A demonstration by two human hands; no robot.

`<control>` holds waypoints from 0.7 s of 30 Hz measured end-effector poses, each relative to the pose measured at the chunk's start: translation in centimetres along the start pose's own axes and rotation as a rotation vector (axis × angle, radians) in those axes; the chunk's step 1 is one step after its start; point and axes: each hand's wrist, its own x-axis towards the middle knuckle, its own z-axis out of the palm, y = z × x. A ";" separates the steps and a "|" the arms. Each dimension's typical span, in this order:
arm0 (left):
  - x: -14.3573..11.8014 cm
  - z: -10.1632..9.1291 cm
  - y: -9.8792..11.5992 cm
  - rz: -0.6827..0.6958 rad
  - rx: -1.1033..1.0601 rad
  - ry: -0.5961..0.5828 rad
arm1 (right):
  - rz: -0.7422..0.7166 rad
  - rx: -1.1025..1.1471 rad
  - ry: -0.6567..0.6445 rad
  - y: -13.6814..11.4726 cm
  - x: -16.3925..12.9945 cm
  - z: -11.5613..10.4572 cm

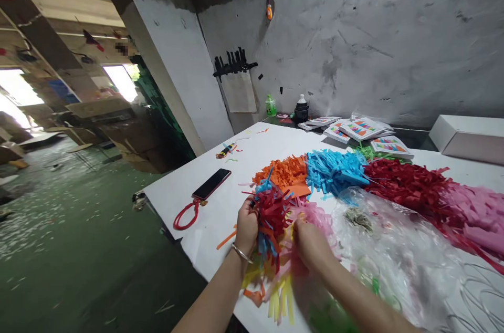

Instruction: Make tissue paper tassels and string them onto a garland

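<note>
My left hand (246, 228) grips a thick bundle of fringed paper strips (271, 222), red, blue, yellow and orange, held just above the white table (220, 217). Against the bundle's right side my right hand (311, 243) is closed on its pink and yellow strands. Loose yellow and orange fringe ends (281, 299) hang down below both hands at the table's front edge. A thin bangle sits on my left wrist.
Piles of fringed paper lie behind the hands: orange (285, 173), blue (333, 170), dark red (409, 186), pink (480, 212). A clear plastic bag (394, 249) spreads to the right. A phone (211, 184) with red strap lies left. Booklets (362, 129), bottles and a white box (468, 138) line the wall.
</note>
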 end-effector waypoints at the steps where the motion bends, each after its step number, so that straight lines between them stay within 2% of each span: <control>1: 0.1 -0.2 0.0 0.009 0.022 -0.004 | -0.004 -0.012 0.007 0.3 -0.6 -0.6; 6: 1.1 -0.2 0.5 0.062 0.166 -0.065 | -0.082 -0.011 0.010 3.2 -5.3 -4.8; 10: 0.8 0.9 2.6 0.123 0.342 -0.184 | -0.126 0.088 0.063 6.1 -9.2 -6.8; 12: -0.8 1.6 4.0 0.190 0.416 -0.200 | -0.114 0.151 0.102 6.9 -10.7 -7.3; 15: -5.1 2.6 5.5 0.402 0.585 -0.251 | -0.118 0.308 0.049 6.9 -12.3 -7.8; 17: -8.4 3.4 5.7 0.464 0.706 -0.460 | -0.082 0.448 0.053 6.4 -12.9 -7.8; 19: -11.3 4.2 5.4 0.361 0.787 -0.729 | -0.073 0.530 0.101 5.9 -13.4 -7.3; 21: -13.1 4.8 4.8 0.222 0.799 -0.868 | -0.161 0.536 0.126 5.5 -14.0 -6.5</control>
